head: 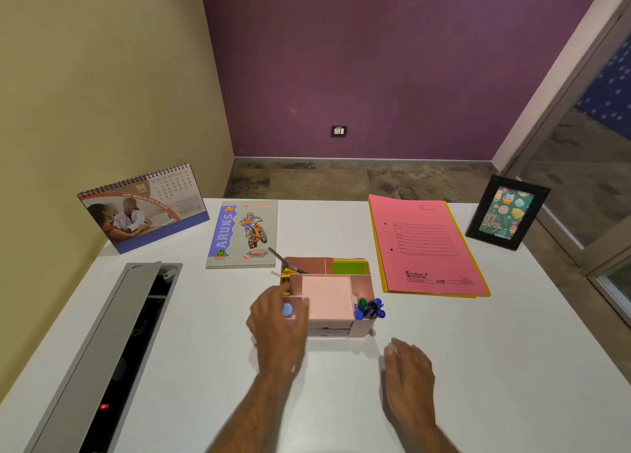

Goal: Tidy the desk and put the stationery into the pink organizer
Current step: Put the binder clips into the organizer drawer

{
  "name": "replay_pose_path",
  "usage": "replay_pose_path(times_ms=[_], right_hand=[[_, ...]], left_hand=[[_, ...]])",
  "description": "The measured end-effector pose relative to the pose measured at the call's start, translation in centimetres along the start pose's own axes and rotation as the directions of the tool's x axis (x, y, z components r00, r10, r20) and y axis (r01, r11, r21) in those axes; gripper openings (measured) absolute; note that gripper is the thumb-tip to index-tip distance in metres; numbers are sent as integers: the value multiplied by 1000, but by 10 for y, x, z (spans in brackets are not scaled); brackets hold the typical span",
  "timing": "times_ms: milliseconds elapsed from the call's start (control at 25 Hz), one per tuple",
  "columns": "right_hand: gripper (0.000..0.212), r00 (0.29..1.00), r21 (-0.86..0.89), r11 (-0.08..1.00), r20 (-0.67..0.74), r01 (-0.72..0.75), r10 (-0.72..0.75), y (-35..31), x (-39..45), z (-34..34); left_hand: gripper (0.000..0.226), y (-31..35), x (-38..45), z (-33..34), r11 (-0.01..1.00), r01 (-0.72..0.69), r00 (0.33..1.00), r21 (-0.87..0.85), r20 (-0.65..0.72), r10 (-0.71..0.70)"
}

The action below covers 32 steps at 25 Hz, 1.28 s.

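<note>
The right hand (408,372) lies flat on the white surface (512,350), near the person, with its fingers straight and its grip released, holding nothing. A little farther out, the left hand (278,321) sits at the front left corner of the pink organizer (326,297), and its fingers curl round a small blue thing (288,310) (maybe an eraser or a cap, it is too small to tell). The organizer stands in the middle of the surface, with blue pens (370,309) in its right front pocket, a green pad (349,267) at the back, and scissors (288,265) poking out at the back left. The blue thing could miss its pocket and roll away if the hand lets go too soon, and the hand could bump the scissors and tip them out. The hand hides the left front pocket, so what is in it cannot be seen. Past the organizer lie a notebook (243,233) and a pink folder (426,244). Farthest back stand a calendar (145,208) and a picture frame (507,212).
</note>
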State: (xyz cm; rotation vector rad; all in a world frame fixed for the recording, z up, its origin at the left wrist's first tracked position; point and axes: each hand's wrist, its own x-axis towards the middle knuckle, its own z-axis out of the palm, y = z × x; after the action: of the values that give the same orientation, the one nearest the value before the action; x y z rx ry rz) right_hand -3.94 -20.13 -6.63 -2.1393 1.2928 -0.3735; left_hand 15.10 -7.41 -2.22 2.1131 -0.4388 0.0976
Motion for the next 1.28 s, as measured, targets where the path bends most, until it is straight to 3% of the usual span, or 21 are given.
replay_pose_path(times_ms=[80, 160, 240, 360, 440, 680, 920, 1280], right_hand=[[51, 985, 367, 914, 61, -171, 160, -24, 16, -9], [43, 941, 580, 742, 239, -336, 239, -47, 33, -11], [45, 891, 678, 579, 375, -453, 257, -59, 45, -7], [43, 841, 758, 364, 477, -540, 255, -67, 49, -1], [42, 824, 776, 281, 510, -565, 247, -70, 46, -3], [34, 815, 778, 253, 517, -575, 263, -73, 47, -4], [40, 851, 819, 236, 487, -523, 198, -90, 86, -6], [49, 881, 814, 341, 455, -470, 129, -128, 195, 6]], left_hand=[[39, -1, 7, -9, 909, 332, 942, -252, 27, -336], [42, -3, 13, -15, 728, 547, 837, -414, 239, -493], [43, -9, 14, -13, 626, 634, 774, -455, 387, -501], [45, -21, 13, 0, 643, 638, 768, -424, 414, -489], [43, -21, 10, 5, 652, 650, 757, -391, 414, -506], [34, -17, 8, 10, 598, 706, 708, -380, 376, -597], [27, -2, 43, 17, 700, 573, 820, -427, 306, -484], [38, 4, 146, 72, 783, 466, 885, -412, 239, -400]])
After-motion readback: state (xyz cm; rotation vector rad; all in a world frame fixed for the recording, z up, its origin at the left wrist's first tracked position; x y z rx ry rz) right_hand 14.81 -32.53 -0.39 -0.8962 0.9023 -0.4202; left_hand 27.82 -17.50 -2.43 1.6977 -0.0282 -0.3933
